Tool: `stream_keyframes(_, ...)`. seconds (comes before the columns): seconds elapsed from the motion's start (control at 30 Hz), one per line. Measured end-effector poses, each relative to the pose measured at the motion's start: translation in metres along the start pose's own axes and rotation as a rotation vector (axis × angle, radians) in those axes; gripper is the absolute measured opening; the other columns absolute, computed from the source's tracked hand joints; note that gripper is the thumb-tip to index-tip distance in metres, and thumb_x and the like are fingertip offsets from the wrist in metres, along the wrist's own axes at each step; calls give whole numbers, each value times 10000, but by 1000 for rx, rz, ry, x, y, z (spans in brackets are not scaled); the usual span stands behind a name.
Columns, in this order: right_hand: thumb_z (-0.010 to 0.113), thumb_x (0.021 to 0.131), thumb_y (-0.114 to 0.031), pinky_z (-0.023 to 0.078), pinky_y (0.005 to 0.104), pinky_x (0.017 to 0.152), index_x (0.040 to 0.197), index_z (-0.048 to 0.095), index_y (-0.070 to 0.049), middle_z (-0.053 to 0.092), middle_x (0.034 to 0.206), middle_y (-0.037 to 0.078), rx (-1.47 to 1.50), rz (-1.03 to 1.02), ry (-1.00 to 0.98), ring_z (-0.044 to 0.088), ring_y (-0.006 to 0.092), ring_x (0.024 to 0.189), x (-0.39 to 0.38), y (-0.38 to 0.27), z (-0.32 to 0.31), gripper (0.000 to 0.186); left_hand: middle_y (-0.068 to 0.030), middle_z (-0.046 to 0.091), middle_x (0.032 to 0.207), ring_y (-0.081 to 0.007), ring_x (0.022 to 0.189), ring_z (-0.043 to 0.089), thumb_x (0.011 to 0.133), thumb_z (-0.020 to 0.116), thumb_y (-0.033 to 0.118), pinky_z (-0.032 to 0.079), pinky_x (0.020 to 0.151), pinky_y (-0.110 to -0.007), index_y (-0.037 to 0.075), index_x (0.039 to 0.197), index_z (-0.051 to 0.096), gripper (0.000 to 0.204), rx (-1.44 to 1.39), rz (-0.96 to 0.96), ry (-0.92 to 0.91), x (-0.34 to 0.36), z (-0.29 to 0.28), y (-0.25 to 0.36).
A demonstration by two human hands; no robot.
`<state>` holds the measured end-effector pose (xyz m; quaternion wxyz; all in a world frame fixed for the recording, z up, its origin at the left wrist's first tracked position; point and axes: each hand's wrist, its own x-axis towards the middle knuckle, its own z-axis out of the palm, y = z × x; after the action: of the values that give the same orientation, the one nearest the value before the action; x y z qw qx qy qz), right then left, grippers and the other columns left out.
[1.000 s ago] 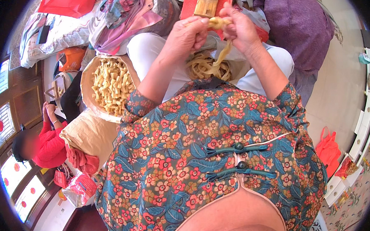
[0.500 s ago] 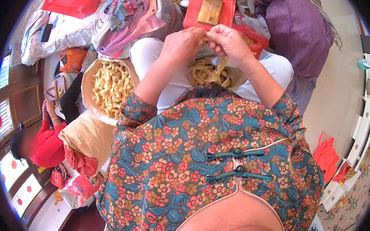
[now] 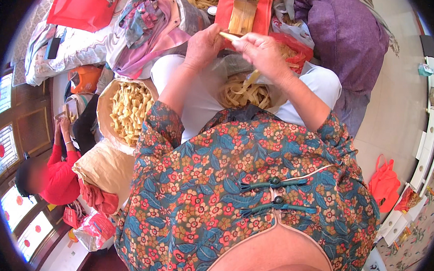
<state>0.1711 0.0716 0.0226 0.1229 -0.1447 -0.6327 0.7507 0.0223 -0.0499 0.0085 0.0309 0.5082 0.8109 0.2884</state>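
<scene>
Both hands are raised over my lap with a short pale yellow piece of flat, pliable strip between them. My left hand has its fingers curled at one end of it. My right hand pinches the other end between thumb and fingers. Below the right hand a length of strip hangs toward a loose coil of tan strips, which lies in a clear plastic bag on my lap. To the left, an open paper sack holds a heap of short knotted or folded yellow pieces.
Beyond my hands, a wooden block rests on red cloth. A red plastic bag sits right of my lap, beside a person in purple clothing. Another person in red works at far left. Pink cloth covers a seat.
My hands have drawn a little apart, the left one moving up and left, so the yellow piece now shows between them. A hand at the top right has left the view.
</scene>
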Motion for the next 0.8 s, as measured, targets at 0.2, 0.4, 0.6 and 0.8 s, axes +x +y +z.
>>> stream_keyframes(0.2,650,816,-220,274,182,439,691,594,-64,434,542,-79,-125,-31,206,351,10,488,32,21,-37,208,54,496,665,-17,558,435,887,555,187,346,468,-150,42,1016,578,195,-1042,-492,-246,17,-3,21)
stream_keyframes(0.4,678,777,-244,318,235,447,663,621,-25,468,508,-58,-151,-103,302,370,32,494,52,32,-42,253,46,547,708,-9,553,426,891,540,205,306,463,-153,51,1013,591,204,-854,-383,-112,36,11,7)
stream_keyframes(0.6,663,786,-245,309,205,470,666,600,-29,460,553,-64,-229,-151,315,373,25,514,69,33,-46,255,-15,608,768,-85,648,520,856,556,224,409,571,-225,26,971,613,236,-532,-258,-38,51,20,-7)
stream_keyframes(0.8,630,764,-308,448,358,561,722,641,-31,605,616,122,-546,-106,375,573,244,561,81,61,-51,280,-180,614,822,-330,838,596,819,509,337,459,737,-410,92,1005,626,329,84,-162,-29,62,33,-9)
